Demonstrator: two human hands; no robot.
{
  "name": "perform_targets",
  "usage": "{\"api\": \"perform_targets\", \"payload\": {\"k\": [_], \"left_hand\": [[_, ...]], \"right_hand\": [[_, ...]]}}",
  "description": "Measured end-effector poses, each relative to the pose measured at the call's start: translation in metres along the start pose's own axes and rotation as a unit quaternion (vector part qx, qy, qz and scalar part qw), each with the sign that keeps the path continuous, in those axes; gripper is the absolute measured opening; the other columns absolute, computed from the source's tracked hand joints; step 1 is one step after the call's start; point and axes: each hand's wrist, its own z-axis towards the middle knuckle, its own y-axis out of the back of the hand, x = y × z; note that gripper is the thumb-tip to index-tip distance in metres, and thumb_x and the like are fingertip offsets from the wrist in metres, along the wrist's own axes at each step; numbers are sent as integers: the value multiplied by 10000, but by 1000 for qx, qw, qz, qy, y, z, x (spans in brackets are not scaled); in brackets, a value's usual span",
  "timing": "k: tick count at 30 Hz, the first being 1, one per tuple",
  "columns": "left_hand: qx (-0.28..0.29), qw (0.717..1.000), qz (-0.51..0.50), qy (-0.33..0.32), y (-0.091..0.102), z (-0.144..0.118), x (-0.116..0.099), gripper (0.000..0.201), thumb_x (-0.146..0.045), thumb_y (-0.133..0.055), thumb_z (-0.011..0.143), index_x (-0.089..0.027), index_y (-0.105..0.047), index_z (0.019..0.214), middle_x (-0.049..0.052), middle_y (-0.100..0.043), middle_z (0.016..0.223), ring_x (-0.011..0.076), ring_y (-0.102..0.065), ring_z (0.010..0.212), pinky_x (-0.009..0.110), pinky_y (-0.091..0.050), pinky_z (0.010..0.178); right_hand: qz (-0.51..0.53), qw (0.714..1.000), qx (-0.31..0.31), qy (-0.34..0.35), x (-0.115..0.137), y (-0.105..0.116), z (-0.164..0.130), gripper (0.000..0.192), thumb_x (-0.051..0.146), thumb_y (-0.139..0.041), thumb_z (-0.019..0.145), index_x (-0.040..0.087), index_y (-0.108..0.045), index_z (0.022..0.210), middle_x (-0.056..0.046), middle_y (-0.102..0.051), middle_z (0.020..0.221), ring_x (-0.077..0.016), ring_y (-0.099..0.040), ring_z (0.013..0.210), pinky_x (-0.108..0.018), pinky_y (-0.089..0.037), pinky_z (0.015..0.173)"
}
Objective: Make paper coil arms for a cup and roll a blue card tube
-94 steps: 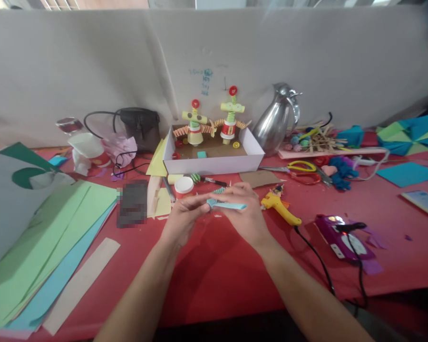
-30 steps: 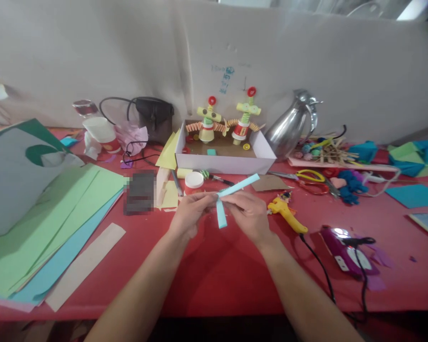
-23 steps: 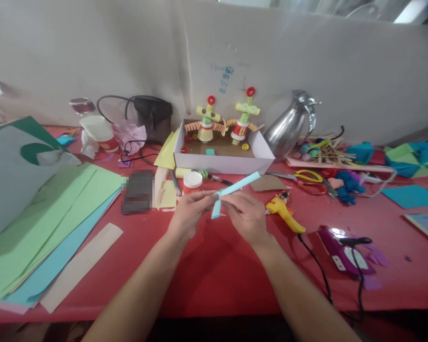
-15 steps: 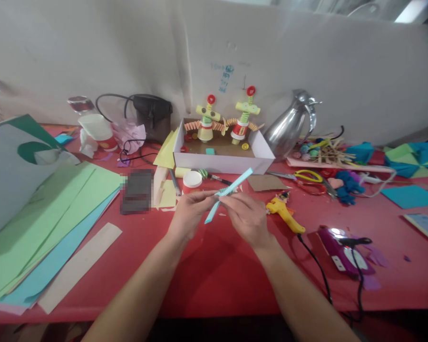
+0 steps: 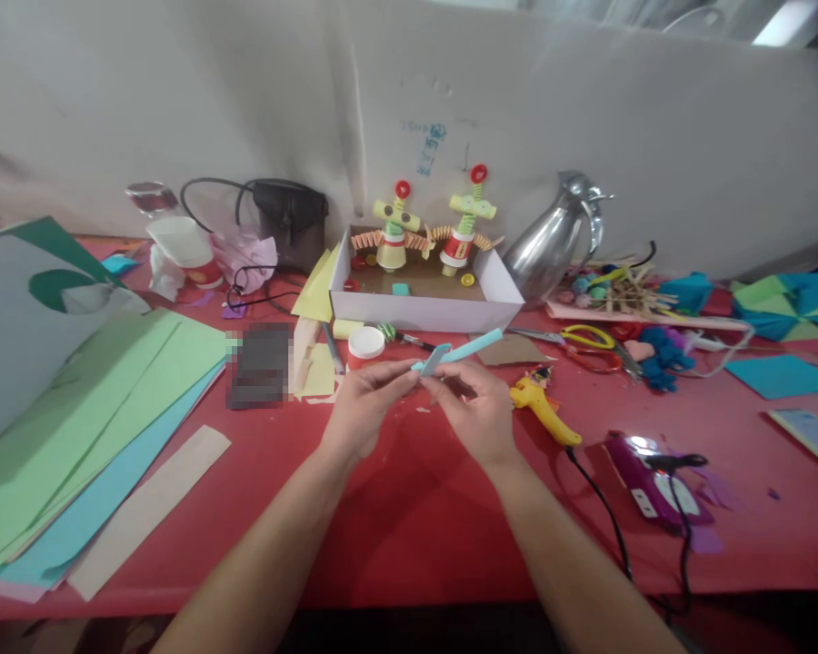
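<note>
Since half a second ago, one light-blue paper strip (image 5: 458,351) has swung up and now points toward 2 o'clock. Left hand (image 5: 363,406) and right hand (image 5: 475,411) pinch the folded strips between fingertips, above the red table (image 5: 409,509). At 12 o'clock sits a white box (image 5: 426,309); blue wall writing (image 5: 428,145) is unreadable.

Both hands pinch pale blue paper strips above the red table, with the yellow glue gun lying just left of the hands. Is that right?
Not quite. In the head view the yellow glue gun lies just right of the hands, beside the right hand. The left hand and right hand do pinch the pale blue paper strips above the red table.
</note>
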Motion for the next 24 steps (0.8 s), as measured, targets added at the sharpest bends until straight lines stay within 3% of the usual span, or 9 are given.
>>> {"api": "perform_targets", "payload": {"k": [8, 19, 24], "left_hand": [[-7, 999, 43, -21, 3, 3, 8, 191, -257, -748, 755, -196, -804, 927, 58, -767, 852, 166, -670, 793, 282, -528, 755], [-12, 996, 85, -32, 3, 3, 10, 197, -233, -711, 770, -202, -802, 942, 55, -754, 898, 167, -641, 808, 291, -503, 774], [2, 994, 103, -45, 5, 3, 7, 159, -203, -715, 761, -206, -805, 892, 52, -747, 882, 175, -639, 823, 305, -500, 800]], "right_hand": [[75, 991, 31, -110, 1, 2, 2, 47, 262, -739, 788, 217, -734, 798, 5, -750, 710, -161, -693, 550, -272, -596, 543], [10, 997, 43, -60, -7, 2, -2, 65, 286, -691, 851, 222, -704, 851, -17, -768, 809, -178, -729, 590, -281, -612, 588], [5, 999, 32, -34, -5, 3, -3, 102, 315, -702, 848, 230, -647, 858, 2, -754, 749, -179, -739, 622, -252, -596, 558]]}}
